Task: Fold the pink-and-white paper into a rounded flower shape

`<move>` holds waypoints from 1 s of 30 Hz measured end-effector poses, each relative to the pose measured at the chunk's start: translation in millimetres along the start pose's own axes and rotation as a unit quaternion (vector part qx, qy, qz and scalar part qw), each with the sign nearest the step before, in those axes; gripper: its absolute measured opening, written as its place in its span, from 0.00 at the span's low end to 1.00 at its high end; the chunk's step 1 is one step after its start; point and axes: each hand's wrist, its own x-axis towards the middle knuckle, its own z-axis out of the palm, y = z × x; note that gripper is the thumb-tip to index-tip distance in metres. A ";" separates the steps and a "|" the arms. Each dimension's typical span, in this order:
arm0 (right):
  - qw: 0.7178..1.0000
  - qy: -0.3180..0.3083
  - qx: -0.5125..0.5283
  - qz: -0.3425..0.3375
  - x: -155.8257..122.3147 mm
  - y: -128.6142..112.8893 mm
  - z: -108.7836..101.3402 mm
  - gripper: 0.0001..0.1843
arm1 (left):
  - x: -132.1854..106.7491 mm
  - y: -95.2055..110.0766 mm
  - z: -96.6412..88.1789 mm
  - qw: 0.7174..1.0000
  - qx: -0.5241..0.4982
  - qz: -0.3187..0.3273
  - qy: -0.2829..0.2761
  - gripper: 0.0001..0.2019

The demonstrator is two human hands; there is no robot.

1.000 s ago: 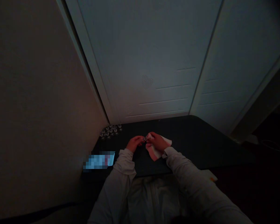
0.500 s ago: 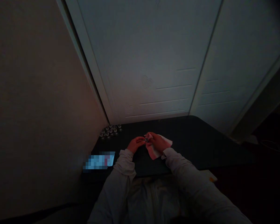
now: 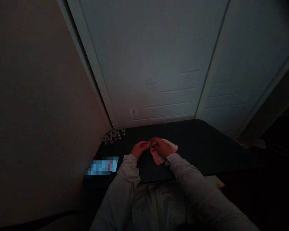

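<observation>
Over the middle of the dark table (image 3: 197, 141), my two hands meet around a small shiny object (image 3: 150, 144), too dim and small to name. My left hand (image 3: 139, 149) is closed, its fingertips pinching the object from the left. A pink and white cloth (image 3: 157, 159) is gripped in my right hand (image 3: 162, 148), bunched against the object. The rest of the cloth spreads below and behind that hand onto the tabletop.
Several small shiny objects (image 3: 113, 136) stand grouped at the table's far left corner. Nearer, a lit, blurred-out screen (image 3: 102, 166) lies by the left edge. White panel doors (image 3: 159, 57) rise behind the table, and a wall (image 3: 38, 112) is at left.
My fingers have shifted slightly around the small shiny object, and my right hand has turned a little with the cloth. Everything else stays in place.
</observation>
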 end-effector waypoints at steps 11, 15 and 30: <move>0.999 -0.018 -0.047 0.015 -0.4 -0.7 1.3 0.07 | 1.3 -3.6 -2.1 1.000 -0.002 0.013 0.013 0.18; 0.998 -0.015 -0.059 0.023 -1.5 -2.0 -0.2 0.08 | 2.1 -4.5 -2.2 0.999 -0.020 0.022 0.016 0.20; 0.988 -0.038 -0.145 0.029 2.5 1.5 3.1 0.06 | 0.8 -2.7 -3.7 0.999 0.006 0.034 -0.001 0.17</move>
